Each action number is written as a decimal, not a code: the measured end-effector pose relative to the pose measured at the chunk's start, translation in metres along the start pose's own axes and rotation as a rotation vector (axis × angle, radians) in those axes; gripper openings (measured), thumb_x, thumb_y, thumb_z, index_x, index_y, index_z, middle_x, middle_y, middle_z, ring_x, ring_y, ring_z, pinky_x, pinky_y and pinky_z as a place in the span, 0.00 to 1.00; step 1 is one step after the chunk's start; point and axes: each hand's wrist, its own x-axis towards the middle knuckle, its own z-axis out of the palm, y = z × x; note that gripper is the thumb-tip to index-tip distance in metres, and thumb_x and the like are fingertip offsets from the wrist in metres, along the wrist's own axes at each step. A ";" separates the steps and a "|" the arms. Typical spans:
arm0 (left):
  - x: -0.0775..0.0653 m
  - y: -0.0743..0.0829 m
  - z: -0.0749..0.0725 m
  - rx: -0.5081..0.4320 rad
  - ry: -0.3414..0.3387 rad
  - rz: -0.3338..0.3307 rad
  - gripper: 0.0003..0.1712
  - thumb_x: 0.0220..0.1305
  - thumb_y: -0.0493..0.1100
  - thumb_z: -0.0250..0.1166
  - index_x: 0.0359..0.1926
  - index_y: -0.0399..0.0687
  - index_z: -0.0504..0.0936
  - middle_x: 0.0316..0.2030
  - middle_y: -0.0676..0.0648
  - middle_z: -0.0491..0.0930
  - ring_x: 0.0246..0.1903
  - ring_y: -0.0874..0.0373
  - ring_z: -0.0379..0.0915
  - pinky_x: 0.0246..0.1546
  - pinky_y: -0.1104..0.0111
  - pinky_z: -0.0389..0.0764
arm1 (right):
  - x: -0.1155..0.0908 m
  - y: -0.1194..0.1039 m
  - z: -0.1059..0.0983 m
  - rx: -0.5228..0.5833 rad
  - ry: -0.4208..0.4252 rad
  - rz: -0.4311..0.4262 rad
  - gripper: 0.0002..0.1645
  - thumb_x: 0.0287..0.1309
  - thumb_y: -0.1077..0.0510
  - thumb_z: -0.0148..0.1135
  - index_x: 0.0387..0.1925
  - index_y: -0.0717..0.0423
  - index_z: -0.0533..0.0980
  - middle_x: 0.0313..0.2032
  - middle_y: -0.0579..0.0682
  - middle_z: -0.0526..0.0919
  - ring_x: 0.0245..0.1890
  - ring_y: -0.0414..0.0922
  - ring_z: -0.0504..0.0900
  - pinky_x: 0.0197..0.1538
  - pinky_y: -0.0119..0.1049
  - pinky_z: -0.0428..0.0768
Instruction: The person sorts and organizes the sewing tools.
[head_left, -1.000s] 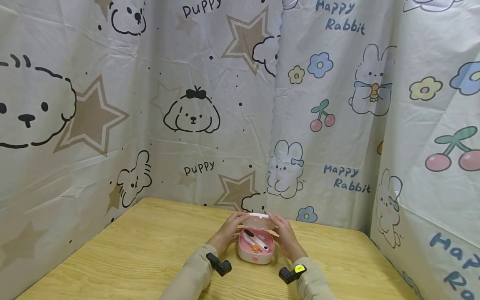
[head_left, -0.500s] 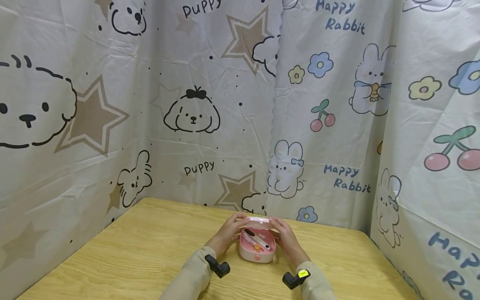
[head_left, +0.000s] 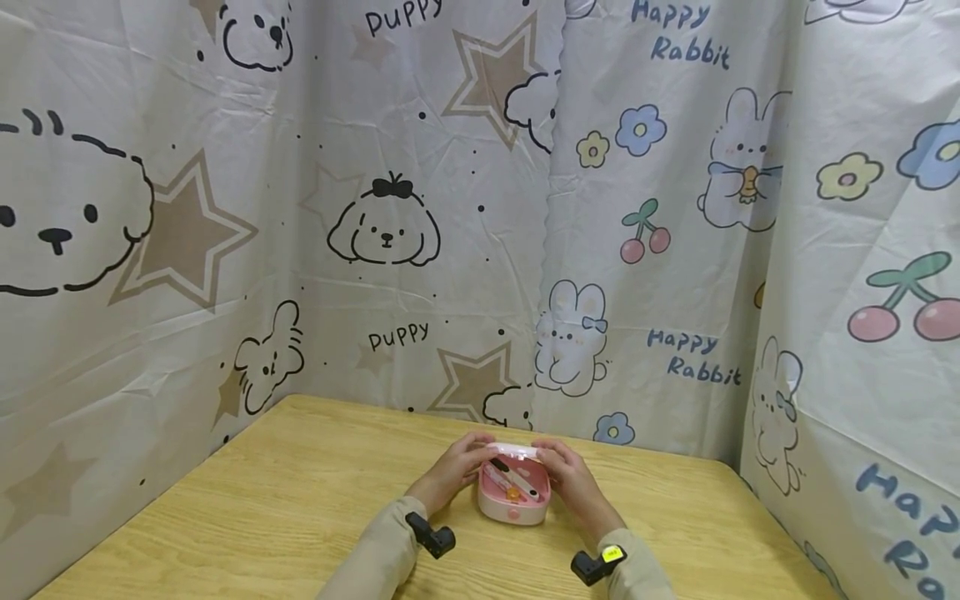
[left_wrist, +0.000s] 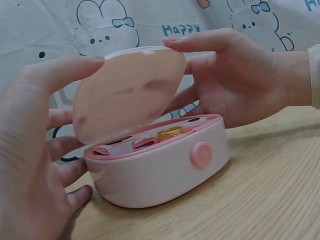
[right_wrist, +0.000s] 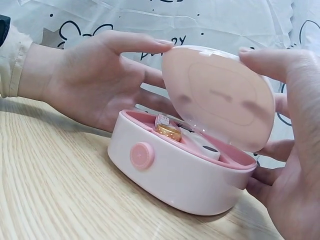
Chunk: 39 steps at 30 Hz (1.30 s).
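A small white box (head_left: pixel 512 512) with a pink inside and a round pink button stands on the table. Its translucent pink lid (left_wrist: pixel 131 92) is tilted part way over the opening. My left hand (head_left: pixel 447 473) holds the lid's left side, thumb on the top edge and fingers spread behind. On the opposite side my right hand (head_left: pixel 576 485) holds it likewise, its thumb at the top edge. Inside lie a slim white stick with black ends (head_left: pixel 522 482), a gold patterned band (right_wrist: pixel 168 132) and a pink strip-like piece (left_wrist: pixel 145 144), partly hidden by the box wall.
The wooden table (head_left: pixel 285 500) extends around the box on all sides. Behind it hangs a printed curtain (head_left: pixel 420 292) with puppies and rabbits. Black wrist cameras sit on both sleeves.
The lid has swung lower and toward me over the box, both hands moving with it. The box has barely shifted, and its contents lie as before.
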 end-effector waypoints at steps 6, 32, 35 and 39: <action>-0.003 -0.003 -0.004 -0.006 -0.060 0.009 0.33 0.72 0.45 0.65 0.69 0.32 0.66 0.65 0.36 0.70 0.62 0.46 0.70 0.67 0.49 0.68 | -0.003 0.003 -0.005 -0.038 -0.047 0.008 0.30 0.75 0.51 0.58 0.65 0.70 0.68 0.56 0.58 0.81 0.57 0.54 0.78 0.61 0.46 0.77; -0.006 -0.009 -0.016 -0.009 -0.207 0.043 0.35 0.65 0.31 0.67 0.71 0.32 0.65 0.71 0.36 0.64 0.73 0.38 0.56 0.70 0.53 0.65 | -0.013 0.010 -0.012 -0.043 -0.155 0.103 0.32 0.65 0.58 0.70 0.66 0.62 0.71 0.78 0.64 0.49 0.64 0.55 0.70 0.63 0.40 0.71; -0.006 -0.009 -0.016 -0.006 -0.209 0.044 0.36 0.64 0.30 0.67 0.71 0.32 0.66 0.71 0.36 0.65 0.74 0.37 0.55 0.70 0.53 0.66 | -0.012 0.010 -0.012 -0.042 -0.160 0.107 0.32 0.64 0.59 0.70 0.67 0.61 0.71 0.79 0.64 0.48 0.69 0.58 0.66 0.67 0.44 0.67; -0.007 -0.009 -0.017 0.002 -0.219 0.041 0.37 0.63 0.30 0.68 0.71 0.31 0.66 0.72 0.35 0.63 0.73 0.35 0.55 0.70 0.53 0.66 | -0.012 0.012 -0.012 -0.065 -0.168 0.099 0.31 0.63 0.59 0.71 0.65 0.60 0.72 0.79 0.63 0.48 0.74 0.62 0.56 0.73 0.58 0.56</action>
